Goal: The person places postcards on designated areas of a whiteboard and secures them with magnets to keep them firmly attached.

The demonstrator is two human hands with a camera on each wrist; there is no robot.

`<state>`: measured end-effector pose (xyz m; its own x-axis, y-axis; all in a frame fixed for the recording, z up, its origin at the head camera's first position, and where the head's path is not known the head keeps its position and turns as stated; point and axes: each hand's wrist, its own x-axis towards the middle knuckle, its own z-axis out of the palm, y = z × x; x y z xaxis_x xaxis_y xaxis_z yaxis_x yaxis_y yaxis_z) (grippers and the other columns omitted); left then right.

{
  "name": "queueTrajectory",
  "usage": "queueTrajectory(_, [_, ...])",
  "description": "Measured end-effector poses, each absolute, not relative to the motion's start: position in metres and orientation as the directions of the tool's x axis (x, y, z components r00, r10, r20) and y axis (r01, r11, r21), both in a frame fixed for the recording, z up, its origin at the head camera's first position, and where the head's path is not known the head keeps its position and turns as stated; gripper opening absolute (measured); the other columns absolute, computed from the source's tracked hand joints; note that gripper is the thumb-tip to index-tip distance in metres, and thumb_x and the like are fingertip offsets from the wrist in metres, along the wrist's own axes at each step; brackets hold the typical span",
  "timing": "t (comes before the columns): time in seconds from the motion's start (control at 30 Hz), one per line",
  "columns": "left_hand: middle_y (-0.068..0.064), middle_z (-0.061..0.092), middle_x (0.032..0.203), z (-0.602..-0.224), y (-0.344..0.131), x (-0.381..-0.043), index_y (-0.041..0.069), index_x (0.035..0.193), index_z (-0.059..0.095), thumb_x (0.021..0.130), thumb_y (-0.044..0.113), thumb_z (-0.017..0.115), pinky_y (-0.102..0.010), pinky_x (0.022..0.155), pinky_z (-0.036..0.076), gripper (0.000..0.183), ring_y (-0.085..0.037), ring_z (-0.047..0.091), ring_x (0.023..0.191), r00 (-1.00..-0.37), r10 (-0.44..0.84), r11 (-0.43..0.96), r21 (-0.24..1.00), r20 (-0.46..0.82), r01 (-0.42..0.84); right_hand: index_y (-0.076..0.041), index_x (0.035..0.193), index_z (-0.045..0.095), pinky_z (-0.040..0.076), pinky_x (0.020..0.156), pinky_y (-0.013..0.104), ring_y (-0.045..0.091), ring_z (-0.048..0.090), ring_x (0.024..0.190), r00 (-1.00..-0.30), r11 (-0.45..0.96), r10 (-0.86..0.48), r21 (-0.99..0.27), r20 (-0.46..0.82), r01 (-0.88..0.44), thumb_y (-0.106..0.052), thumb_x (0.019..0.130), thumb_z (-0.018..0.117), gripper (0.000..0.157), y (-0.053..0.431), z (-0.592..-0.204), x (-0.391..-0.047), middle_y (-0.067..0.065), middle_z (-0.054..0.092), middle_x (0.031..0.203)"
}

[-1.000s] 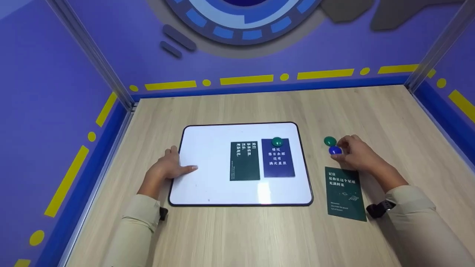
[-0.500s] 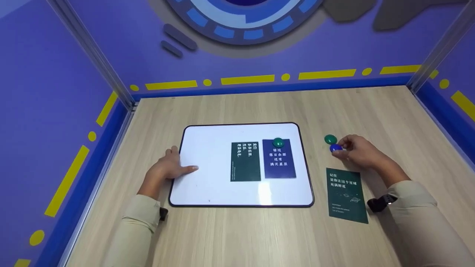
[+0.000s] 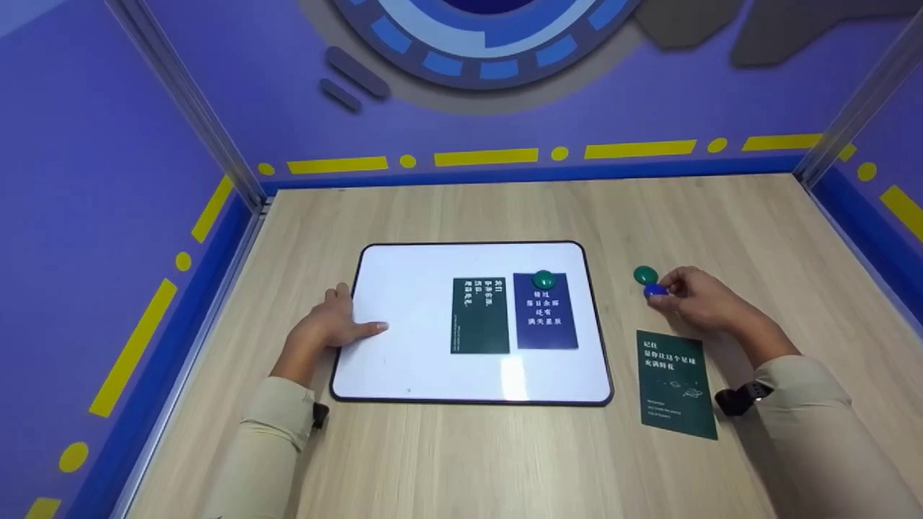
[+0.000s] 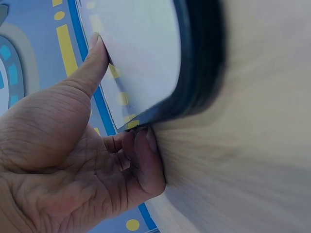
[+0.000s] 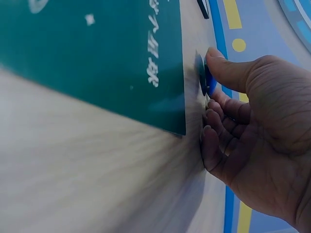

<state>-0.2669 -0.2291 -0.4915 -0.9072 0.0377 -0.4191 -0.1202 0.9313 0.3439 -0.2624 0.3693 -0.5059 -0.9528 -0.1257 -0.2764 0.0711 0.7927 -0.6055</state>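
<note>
A white magnetic board (image 3: 404, 310) with a black rim lies on the table. My left hand (image 3: 328, 321) holds its left edge, thumb on the white face and fingers curled at the rim, as the left wrist view shows. On the board lie a dark green card (image 3: 480, 328) and a purple card (image 3: 546, 335), with a green round magnet (image 3: 544, 280) over the purple card's top. To the right, my right hand (image 3: 703, 299) pinches a blue round magnet (image 3: 655, 290) between thumb and finger. Another green magnet (image 3: 645, 274) sits just behind the blue one.
A second dark green card (image 3: 676, 389) lies on the wooden table (image 3: 469, 461), between the board and my right forearm. Blue-purple panels (image 3: 238, 94) with yellow marks enclose the table at the back and both sides.
The thumb and finger of my right hand have drawn in around the blue magnet, covering more of it. My left hand stays at the board's edge. The head view has shifted slightly.
</note>
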Motion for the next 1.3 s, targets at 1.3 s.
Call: queueTrajectory(1.3, [-0.040, 0.020, 0.170, -0.492, -0.230, -0.265, -0.011, 0.166, 0.004, 0.097, 0.061, 0.071, -0.063, 0.125, 0.038, 0.120, -0.058, 0.037, 0.153, -0.904, 0.027, 0.927, 0.349, -0.426, -0.136, -0.001, 0.144, 0.051, 0.054, 0.094, 0.047, 0.033, 0.059, 0.112, -0.980, 0.769, -0.174, -0.634, -0.093, -0.076, -0.025, 0.109, 0.063, 0.044, 0.274, -0.476, -0.274, 0.020, 0.059, 0.134])
